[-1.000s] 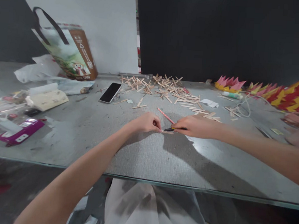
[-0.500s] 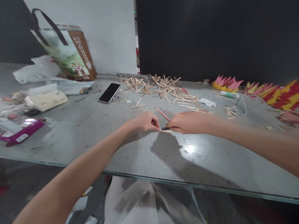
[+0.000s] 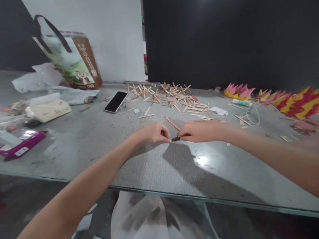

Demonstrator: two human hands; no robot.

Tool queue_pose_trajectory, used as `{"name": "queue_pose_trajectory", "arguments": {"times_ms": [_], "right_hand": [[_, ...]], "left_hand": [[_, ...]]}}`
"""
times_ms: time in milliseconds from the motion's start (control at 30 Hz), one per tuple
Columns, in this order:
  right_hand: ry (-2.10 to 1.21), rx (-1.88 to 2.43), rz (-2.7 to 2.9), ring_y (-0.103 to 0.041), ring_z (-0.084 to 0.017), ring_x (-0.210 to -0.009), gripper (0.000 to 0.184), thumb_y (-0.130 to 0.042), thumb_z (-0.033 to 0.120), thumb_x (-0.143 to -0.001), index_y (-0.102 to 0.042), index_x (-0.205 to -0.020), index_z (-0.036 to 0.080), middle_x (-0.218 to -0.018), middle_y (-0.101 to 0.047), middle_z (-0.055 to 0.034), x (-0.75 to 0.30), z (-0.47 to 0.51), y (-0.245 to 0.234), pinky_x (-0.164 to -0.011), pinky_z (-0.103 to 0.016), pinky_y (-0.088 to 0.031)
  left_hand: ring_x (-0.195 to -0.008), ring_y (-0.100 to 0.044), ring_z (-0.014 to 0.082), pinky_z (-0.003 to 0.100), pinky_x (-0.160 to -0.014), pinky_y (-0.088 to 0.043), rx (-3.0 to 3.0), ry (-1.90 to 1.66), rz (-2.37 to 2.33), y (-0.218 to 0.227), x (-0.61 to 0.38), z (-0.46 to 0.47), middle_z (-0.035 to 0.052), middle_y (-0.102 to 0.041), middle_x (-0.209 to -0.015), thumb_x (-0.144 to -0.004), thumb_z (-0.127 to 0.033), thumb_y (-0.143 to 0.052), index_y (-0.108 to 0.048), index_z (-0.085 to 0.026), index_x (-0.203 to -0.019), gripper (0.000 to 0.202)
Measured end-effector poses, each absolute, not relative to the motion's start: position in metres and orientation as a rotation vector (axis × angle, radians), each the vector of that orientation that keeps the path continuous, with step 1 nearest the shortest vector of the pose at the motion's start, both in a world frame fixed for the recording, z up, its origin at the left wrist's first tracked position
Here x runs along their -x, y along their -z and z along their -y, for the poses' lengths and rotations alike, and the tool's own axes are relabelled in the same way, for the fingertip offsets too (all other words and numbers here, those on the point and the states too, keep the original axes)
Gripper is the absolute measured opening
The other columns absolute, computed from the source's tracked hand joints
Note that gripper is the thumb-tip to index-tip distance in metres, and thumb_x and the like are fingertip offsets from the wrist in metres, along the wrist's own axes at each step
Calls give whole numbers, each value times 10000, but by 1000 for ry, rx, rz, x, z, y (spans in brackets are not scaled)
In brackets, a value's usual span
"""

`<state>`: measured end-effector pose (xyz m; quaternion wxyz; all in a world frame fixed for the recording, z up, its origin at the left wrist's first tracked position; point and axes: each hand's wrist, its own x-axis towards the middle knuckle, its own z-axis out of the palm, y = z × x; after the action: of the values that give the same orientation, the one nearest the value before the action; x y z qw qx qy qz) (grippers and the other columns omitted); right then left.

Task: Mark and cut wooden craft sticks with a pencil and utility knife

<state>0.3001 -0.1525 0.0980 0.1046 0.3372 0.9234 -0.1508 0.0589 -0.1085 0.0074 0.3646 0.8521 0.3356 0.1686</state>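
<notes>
My left hand (image 3: pixel 158 132) rests on the tabletop, thumb and fingertips pinching the left end of a thin wooden craft stick (image 3: pixel 176 143) that lies flat. My right hand (image 3: pixel 193 131) is closed around a dark, slim tool that looks like a craft knife (image 3: pixel 176 138), with a bit of yellow by the fingers. Its tip points left, close to my left fingertips and just over the stick. A red patterned pencil-like rod (image 3: pixel 172 123) slants up behind my right hand; whether that hand also holds it, I cannot tell.
Behind my hands lies a heap of wooden craft sticks (image 3: pixel 174 95). A phone (image 3: pixel 116 102), a shopping bag (image 3: pixel 70 60) and a purple packet (image 3: pixel 21 144) are to the left. Folded paper pieces (image 3: pixel 300 102), a glue stick (image 3: pixel 241 102) and a white cable (image 3: pixel 254 113) are to the right.
Both hands keep nearly the same place and hold. The dark tool is tilted slightly differently over the stick. A small pale chip now shows beside my right wrist, and the view has shifted slightly.
</notes>
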Motion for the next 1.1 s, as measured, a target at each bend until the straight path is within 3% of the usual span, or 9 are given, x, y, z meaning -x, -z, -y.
{"name": "queue_pose_trajectory", "arguments": {"times_ms": [167, 367, 700, 833, 967, 1100], "right_hand": [[831, -960, -2668, -403, -104, -524, 311, -552, 292, -993, -706, -741, 198, -616, -545, 40, -307, 131, -91, -529, -269, -315], [1219, -1074, -2432, -337, -74, -426, 346, -629, 447, -989, -672, -752, 199, -563, -428, 74, -316, 115, -83, -419, -234, -249], [1601, -1059, -2202, -306, -53, -409, 418, -728, 564, -944, -665, -794, 179, -571, -466, 78, -320, 105, -78, -380, -215, -212], [1752, -1073, -2139, -316, -46, -407, 404, -744, 554, -948, -691, -857, 165, -589, -475, 80, -327, 104, -68, -373, -199, -228], [2000, -1188, -1990, -345, -17, -403, 374, -759, 526, -953, -709, -1020, 162, -755, -586, 42, -338, 107, -53, -340, -171, -232], [2316, -1202, -1919, -318, -1, -369, 309, -703, 456, -1012, -672, -1050, 152, -735, -535, 56, -347, 118, -38, -309, -150, -203]], "left_hand": [[-711, -668, 187, 292, -646, -439, -2190, -417, -868, -10, -59, 111, 50, -783, -763, -777, -332, -813, -831, -191, -791, 142], [-699, -656, 174, 286, -647, -435, -2206, -391, -870, -12, -58, 112, 41, -758, -747, -797, -313, -799, -817, -187, -801, 127], [-696, -655, 179, 297, -634, -427, -2235, -349, -861, -13, -59, 111, 40, -764, -760, -808, -355, -799, -812, -194, -811, 162], [-707, -640, 171, 293, -643, -417, -2236, -335, -827, -14, -55, 109, 35, -756, -773, -848, -386, -769, -814, -190, -852, 201], [-750, -634, 179, 308, -682, -415, -2247, -426, -855, -16, -50, 105, 52, -768, -844, -896, -386, -723, -815, -187, -897, 219], [-801, -646, 186, 321, -748, -450, -2175, -600, -801, -20, -50, 106, 79, -762, -909, -972, -394, -666, -766, -170, -957, 246]]}}
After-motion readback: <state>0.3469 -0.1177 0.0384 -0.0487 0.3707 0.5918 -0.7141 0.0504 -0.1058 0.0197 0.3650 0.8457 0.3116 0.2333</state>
